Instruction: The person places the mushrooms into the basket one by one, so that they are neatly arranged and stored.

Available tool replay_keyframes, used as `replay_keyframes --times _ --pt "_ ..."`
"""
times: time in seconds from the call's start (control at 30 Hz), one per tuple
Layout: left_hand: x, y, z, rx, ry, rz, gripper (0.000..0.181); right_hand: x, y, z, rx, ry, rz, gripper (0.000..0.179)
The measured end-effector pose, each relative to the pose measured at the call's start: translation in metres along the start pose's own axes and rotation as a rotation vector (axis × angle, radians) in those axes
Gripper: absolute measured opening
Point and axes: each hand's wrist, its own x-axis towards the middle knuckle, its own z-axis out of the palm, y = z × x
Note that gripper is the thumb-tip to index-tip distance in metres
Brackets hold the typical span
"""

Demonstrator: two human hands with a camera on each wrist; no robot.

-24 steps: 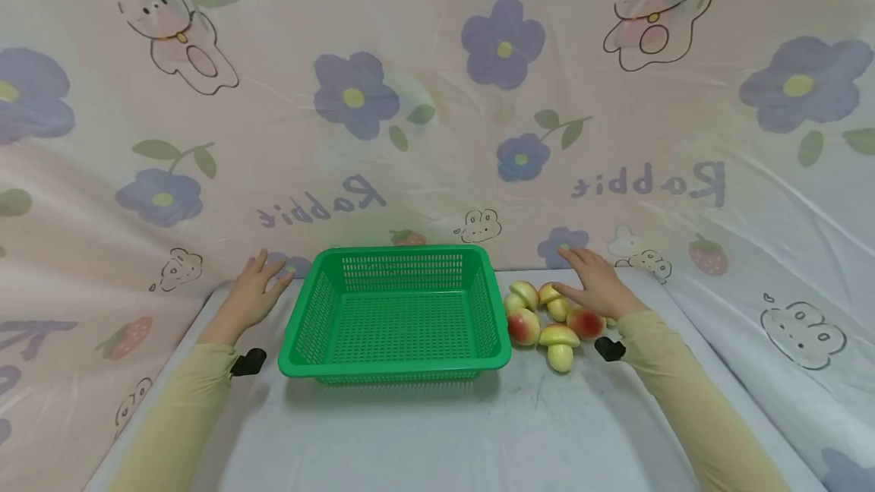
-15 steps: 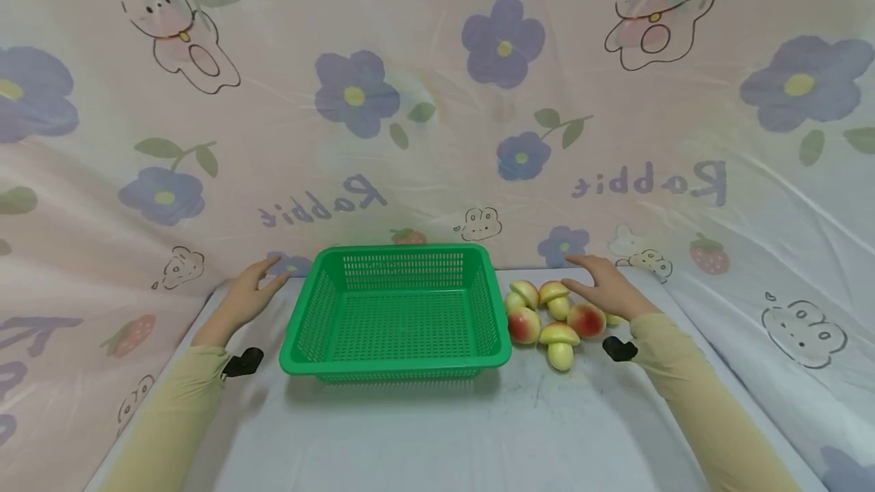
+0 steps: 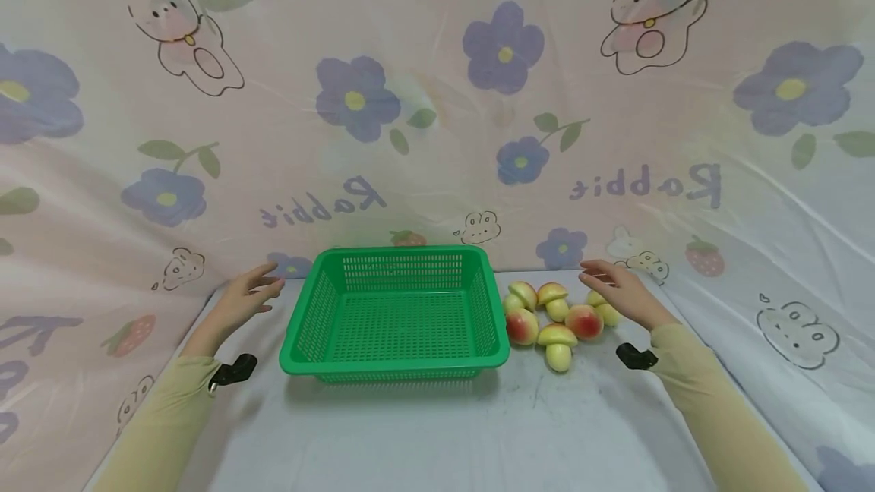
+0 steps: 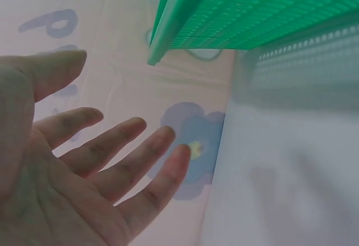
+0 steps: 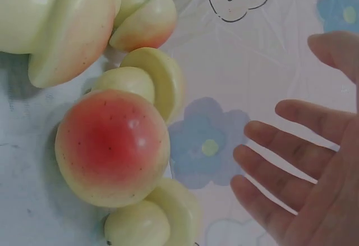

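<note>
A green plastic basket (image 3: 394, 365) with mesh walls stands in the middle of the table, nothing inside it. My left hand (image 3: 239, 304) is raised left of the basket, holding nothing; in the left wrist view its fingers (image 4: 140, 165) are spread below the basket's edge. To the basket's right lie two red-and-yellow peaches (image 3: 585, 322) and several pale yellow mushroom-shaped pieces (image 3: 558, 355), grouped close together. My right hand (image 3: 627, 294) hovers just right of this group, holding nothing. The right wrist view shows its fingers (image 5: 286, 151) apart from the nearest peach (image 5: 112, 148).
White cloth (image 3: 410, 439) covers the table. Behind it hangs a pink curtain (image 3: 437, 143) printed with rabbits and flowers, also folding along both sides. A black device (image 3: 636, 356) sits at the right wrist, another black device (image 3: 234, 372) at the left.
My right hand has drawn away to the right, uncovering a mushroom-shaped piece behind the right peach. The left hand has shifted slightly left, away from the basket. Basket and pieces stay put.
</note>
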Motion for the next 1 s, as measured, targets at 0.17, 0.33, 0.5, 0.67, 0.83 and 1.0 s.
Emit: replay_keyframes --times 0.17,0.33,0.5,0.67,0.83,1.0 --pt "-0.007 -0.007 0.004 -0.099 -0.045 -0.045 0.065 -0.007 0.005 0.0 0.003 0.011 0.026 0.056" --pt "-0.01 -0.014 0.011 -0.178 -0.056 -0.073 0.067 -0.014 0.012 -0.002 0.005 0.021 0.069 0.06" --pt "-0.011 -0.017 0.016 -0.223 -0.08 -0.09 0.066 -0.019 0.019 -0.007 0.01 0.043 0.098 0.06" --pt "-0.012 -0.016 0.019 -0.223 -0.097 -0.099 0.064 -0.023 0.024 -0.01 0.033 0.056 0.122 0.059" --pt "-0.011 -0.015 0.021 -0.226 -0.116 -0.133 0.067 -0.025 0.034 -0.009 0.047 0.063 0.174 0.062" --pt "-0.009 -0.015 0.022 -0.226 -0.147 -0.132 0.069 -0.026 0.043 -0.007 0.07 0.07 0.217 0.065"
